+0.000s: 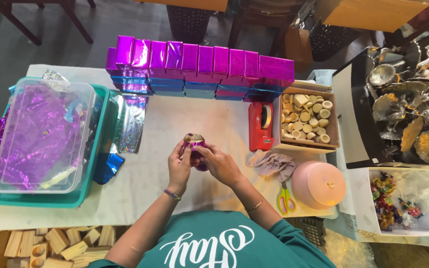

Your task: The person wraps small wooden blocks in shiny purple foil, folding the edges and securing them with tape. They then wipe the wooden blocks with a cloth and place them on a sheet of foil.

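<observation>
Both of my hands meet above the middle of the white-covered table (145, 178). They hold a small round wooden piece partly wrapped in shiny purple foil (194, 143). My left hand (178, 166) grips it from the left with the fingers curled over the foil. My right hand (219, 163) presses on it from the right. The top of the piece shows bare wood, and the foil's lower part is hidden behind my fingers.
A row of purple and blue foil-wrapped boxes (199, 67) stands at the back. A clear tub of purple foil (40, 136) sits in a teal tray on the left. A red tape dispenser (260, 125), a box of wooden discs (306, 119), scissors (286, 198) and a pink lidded container (319, 184) lie to the right.
</observation>
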